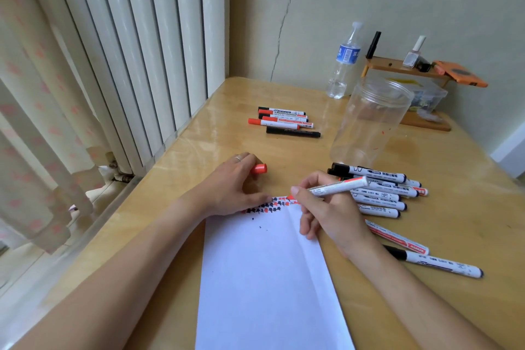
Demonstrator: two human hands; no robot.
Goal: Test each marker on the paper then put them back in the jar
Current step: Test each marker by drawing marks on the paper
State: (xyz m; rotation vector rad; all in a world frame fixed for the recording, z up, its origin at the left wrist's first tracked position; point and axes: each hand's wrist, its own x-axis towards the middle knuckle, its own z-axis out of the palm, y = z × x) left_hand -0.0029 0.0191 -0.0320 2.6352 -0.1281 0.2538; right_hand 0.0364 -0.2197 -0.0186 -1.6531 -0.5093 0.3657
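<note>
right hand (321, 207) pinches uncapped white-barrelled red marker (338, 186), tip at white paper sheet (267, 278) top edge for testing; left hand (238, 185) steadies sheet, fingers curled round red cap (260, 168); clear plastic jar (369, 122) empty.

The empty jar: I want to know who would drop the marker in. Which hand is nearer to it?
Right. The right hand holds a marker just below the jar; the left hand, gripping a red cap, sits farther to the jar's left.
</note>
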